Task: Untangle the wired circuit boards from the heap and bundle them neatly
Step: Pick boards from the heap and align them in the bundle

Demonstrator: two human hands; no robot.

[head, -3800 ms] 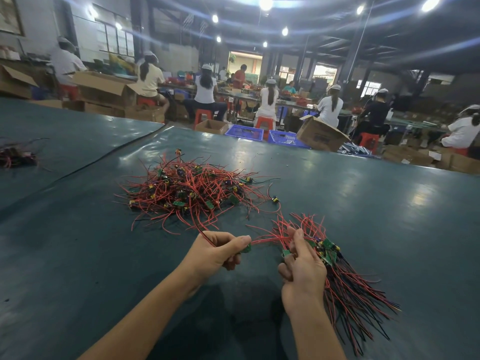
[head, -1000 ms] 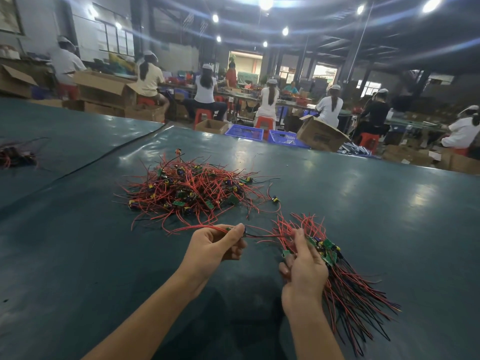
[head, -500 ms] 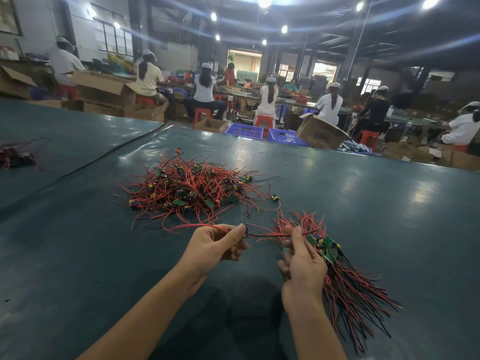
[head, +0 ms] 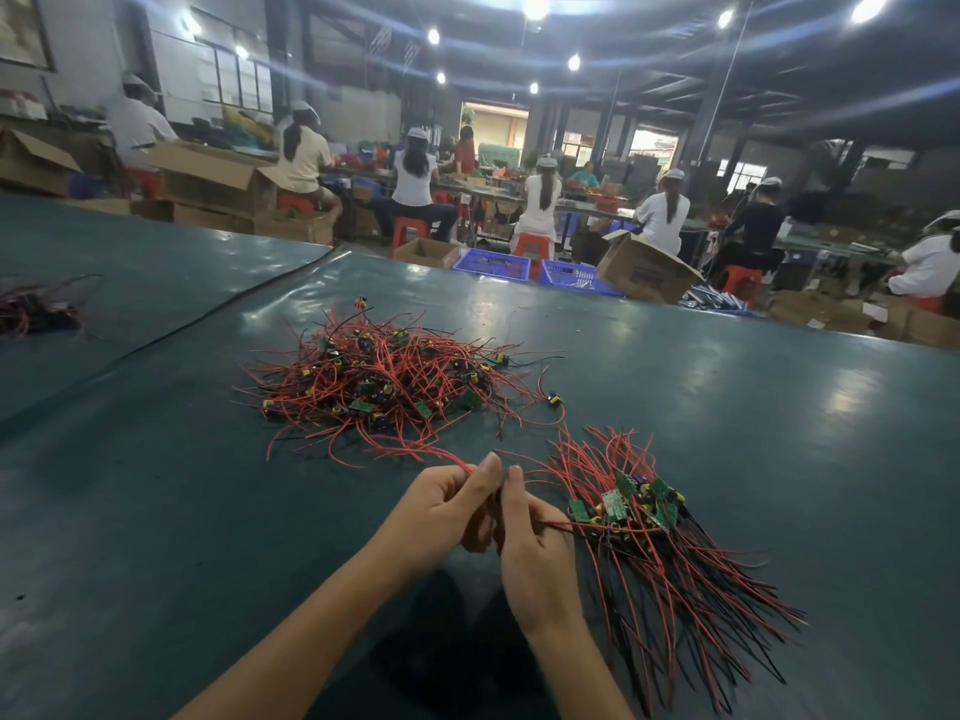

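The left hand [head: 441,517] pinches one red wire [head: 447,453] in a tight grip. That wire runs away from it to the heap [head: 384,387], toward the far edge of the table [head: 156,511]. The right hand [head: 535,543], touching the left, grips wires of the bundle [head: 649,553], which lies just right of it, ends pointing to the near edge.

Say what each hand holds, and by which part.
Left hand pinches one red wire by its near end. Right hand grips the bundle by one wire.
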